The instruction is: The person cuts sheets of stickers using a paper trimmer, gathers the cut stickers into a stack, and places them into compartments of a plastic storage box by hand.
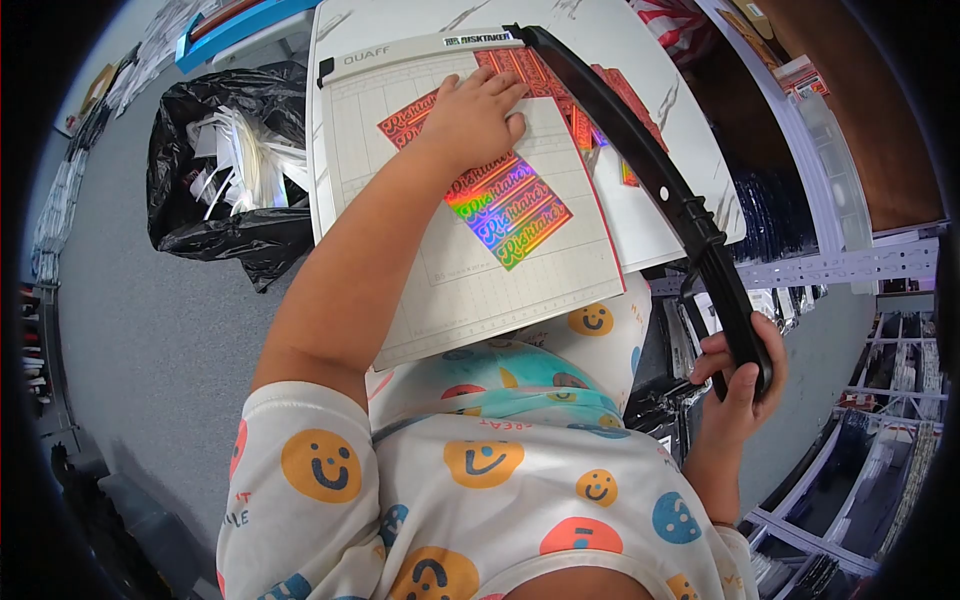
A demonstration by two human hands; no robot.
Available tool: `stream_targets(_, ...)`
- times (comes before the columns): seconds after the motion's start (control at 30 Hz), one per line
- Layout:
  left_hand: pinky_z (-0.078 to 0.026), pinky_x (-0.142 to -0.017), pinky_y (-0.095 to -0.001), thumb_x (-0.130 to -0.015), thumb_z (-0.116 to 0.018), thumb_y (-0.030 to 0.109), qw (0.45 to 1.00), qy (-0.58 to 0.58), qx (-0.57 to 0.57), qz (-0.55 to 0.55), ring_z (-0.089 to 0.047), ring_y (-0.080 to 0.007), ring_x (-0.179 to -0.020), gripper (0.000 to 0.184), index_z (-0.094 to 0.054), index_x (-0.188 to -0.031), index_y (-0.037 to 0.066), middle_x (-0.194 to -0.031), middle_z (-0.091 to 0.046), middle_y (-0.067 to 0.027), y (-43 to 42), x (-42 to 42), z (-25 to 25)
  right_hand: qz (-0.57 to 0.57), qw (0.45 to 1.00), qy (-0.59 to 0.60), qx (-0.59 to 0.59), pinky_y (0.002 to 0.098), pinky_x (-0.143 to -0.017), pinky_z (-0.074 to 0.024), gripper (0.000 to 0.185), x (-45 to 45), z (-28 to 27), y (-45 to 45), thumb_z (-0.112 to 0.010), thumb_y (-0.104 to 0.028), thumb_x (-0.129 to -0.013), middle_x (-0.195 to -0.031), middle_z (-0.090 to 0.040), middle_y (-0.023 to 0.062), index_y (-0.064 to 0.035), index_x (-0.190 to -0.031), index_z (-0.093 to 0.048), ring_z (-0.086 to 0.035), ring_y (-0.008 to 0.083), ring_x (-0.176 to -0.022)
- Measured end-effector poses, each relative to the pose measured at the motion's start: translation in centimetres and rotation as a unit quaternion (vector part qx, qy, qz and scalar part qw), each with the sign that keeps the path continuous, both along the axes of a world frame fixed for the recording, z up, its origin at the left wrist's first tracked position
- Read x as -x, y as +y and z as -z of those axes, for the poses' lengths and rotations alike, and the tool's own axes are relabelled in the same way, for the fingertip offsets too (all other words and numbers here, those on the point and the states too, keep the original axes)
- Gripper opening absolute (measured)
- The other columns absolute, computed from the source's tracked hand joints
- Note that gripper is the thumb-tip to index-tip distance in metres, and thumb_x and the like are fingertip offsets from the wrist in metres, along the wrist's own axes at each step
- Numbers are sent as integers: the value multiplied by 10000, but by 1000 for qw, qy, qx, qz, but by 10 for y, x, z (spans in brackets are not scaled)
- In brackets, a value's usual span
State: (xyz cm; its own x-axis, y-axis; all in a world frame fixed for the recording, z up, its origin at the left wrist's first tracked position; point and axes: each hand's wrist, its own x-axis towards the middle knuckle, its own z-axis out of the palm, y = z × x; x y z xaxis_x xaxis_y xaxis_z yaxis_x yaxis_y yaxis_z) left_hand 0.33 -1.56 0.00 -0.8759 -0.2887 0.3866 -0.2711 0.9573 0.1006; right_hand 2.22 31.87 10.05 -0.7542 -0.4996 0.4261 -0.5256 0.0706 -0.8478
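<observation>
Bag of black plastic [170, 185], upper left of frame, is filled with pale strips [250, 165], some shiny; its mouth is spread wide and its sides are crumpled. A clear plastic bin [835, 150] is seen upper right; contents can't be made out. Wrapped goods are stacked on racks [890, 430], lower right, details too small to tell.

White table [385, 20] with grey marbling is placed at upper centre, and most of it is covered by the board [400, 295] of a paper cutter, printed with a grid and marked QUAFF on the top bar. Grey floor [120, 350] is visible at left. A pale perforated metal beam [810, 268] is seen at right.

Sticker sheet [510, 215] is laid askew on the board, centre frame, printed with rows of "Risktaker"; red is shown at the upper left end, rainbow foil at the lower right. More red sheets [630, 95] are spread on the table beyond the black cutter arm [630, 150], upper right of centre.

Sheet is partly covered by the left hand [475, 115], laid palm down, fingers slightly spread, thumb apart. Cutter handle [742, 325], lower right, is held by the right hand [745, 385], fingers curled around its end. Cutter arm is seen slanting from the top bar to that hand.
</observation>
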Motion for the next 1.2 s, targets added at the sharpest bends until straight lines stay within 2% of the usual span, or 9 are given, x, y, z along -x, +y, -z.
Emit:
stream_targets(0.33, -271, -944, -447, -770, -393, 285, 1000, 20, 0, 3, -343, -216, -1175, 443, -440, -1184, 136, -1250, -405, -38, -1, 2, 1, -26, 999, -10, 23, 213, -486, -422, 508, 2, 18, 7, -465, -403, -831, -736, -565, 145, 6, -1122, -392, -520, 121, -480)
stream_targets(0.5, -296, -920, -434, -760, -413, 275, 999, 43, 6, 5, -366, -216, -1154, 427, -459, -1159, 129, -1228, -423, -39, -1, 3, 1, -65, 997, 34, 17, 252, -502, -441, 535, 4, 95, 29, -449, -399, -838, -809, -543, 194, 6, -1166, -326, -541, 166, -522)
stream_targets(0.57, -303, -912, -427, -757, -424, 275, 999, 45, 7, 8, -375, -216, -1143, 419, -468, -1147, 128, -1214, -435, -40, 1, 0, 1, -64, 997, 12, 48, 255, -508, -443, 547, 4, 85, 29, -447, -412, -835, -794, -547, 184, 12, -1162, -334, -540, 167, -520)
stream_targets(0.67, -308, -908, -419, -766, -427, 243, 998, 61, -15, 14, -385, -219, -1130, 366, -505, -1103, 124, -1182, -459, -45, -1, 4, 1, -5, 999, -34, 21, 217, -458, -427, 652, 3, 14, 8, -472, -510, -779, -742, -561, 156, 25, -1143, -384, -534, 139, -512)
stream_targets(0.8, -332, -898, -395, -748, -437, 132, 992, 51, -107, 37, -418, -234, -1096, 328, -538, -1060, 108, -1150, -480, -58, -3, 5, -11, 29, 999, -19, 8, 212, -499, -413, 669, 2, -37, -15, -477, -516, -776, -673, -559, 133, 61, -1108, -419, -520, 126, -495)
stream_targets(0.97, -359, -894, -346, -711, -464, 2, 978, 80, -185, 46, -458, -283, -1034, 388, -535, -1079, 106, -1093, -502, -112, -18, 29, 1, 40, 999, -4, 15, 201, -489, -398, 656, 5, -38, -17, -480, -521, -772, -649, -557, 120, 54, -1088, -439, -509, 111, -473)
stream_targets(1.07, -344, -914, -313, -705, -464, -28, 972, 88, -216, 12, -452, -302, -1034, 409, -538, -1083, 111, -1105, -492, -139, -17, 31, -11, 36, 999, -11, 14, 201, -477, -404, 656, 6, -35, -15, -483, -523, -769, -656, -558, 119, 49, -1086, -440, -508, 108, -469)
stream_targets(1.17, -335, -922, -343, -698, -488, 11, 977, 58, -205, 10, -420, -278, -1085, 388, -553, -1066, 116, -1158, -472, -117, -20, 37, -10, 35, 999, -11, 9, 204, -472, -415, 656, 4, -30, -13, -480, -526, -768, -660, -559, 118, 46, -1087, -435, -509, 110, -465)
stream_targets(1.2, -330, -922, -362, -703, -495, 45, 986, 51, -161, -14, -410, -270, -1097, 376, -553, -1066, 122, -1167, -471, -102, -17, 34, -14, 32, 999, -10, 7, 206, -474, -418, 656, 4, -28, -12, -479, -527, -768, -660, -560, 118, 43, -1090, -432, -511, 110, -465)
